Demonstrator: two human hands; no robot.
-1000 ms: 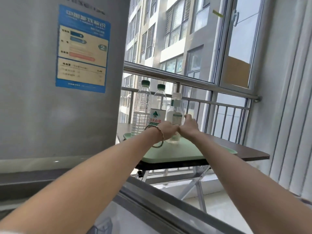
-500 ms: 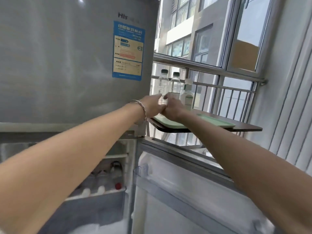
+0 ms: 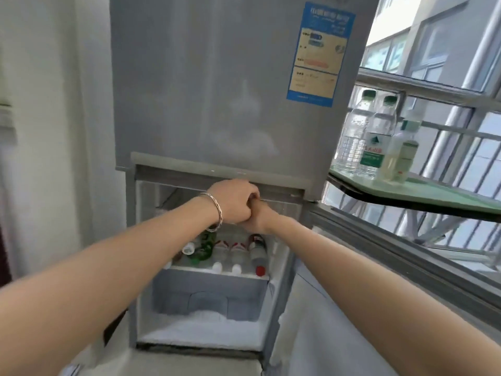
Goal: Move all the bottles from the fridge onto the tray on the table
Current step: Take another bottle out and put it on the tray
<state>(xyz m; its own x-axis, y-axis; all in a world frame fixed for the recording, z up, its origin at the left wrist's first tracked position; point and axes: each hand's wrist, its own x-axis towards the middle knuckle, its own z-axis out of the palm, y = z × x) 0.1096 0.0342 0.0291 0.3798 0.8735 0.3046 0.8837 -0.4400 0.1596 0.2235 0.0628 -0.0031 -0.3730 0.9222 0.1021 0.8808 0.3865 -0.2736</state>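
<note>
The grey fridge (image 3: 217,90) has its lower compartment open. Several bottles lie on its frosted shelf: a green one (image 3: 202,249), clear ones with white caps (image 3: 237,253) and one with a red cap (image 3: 257,255). My left hand (image 3: 234,200), with a bangle at the wrist, and my right hand (image 3: 256,217) are closed fists pressed together in front of the compartment's top edge, holding nothing. On the right, three clear bottles (image 3: 375,142) stand upright on the light green tray (image 3: 433,189) on the dark table.
The open lower fridge door (image 3: 379,267) juts out to the right, under my right arm. A frosted drawer (image 3: 208,297) sits below the shelf. A metal railing (image 3: 447,131) and window run behind the table. A white wall (image 3: 54,131) stands on the left.
My view has swung left and down from the tray to the fridge. Both fists have drawn away from the bottles on the tray and now hover in front of the open lower compartment.
</note>
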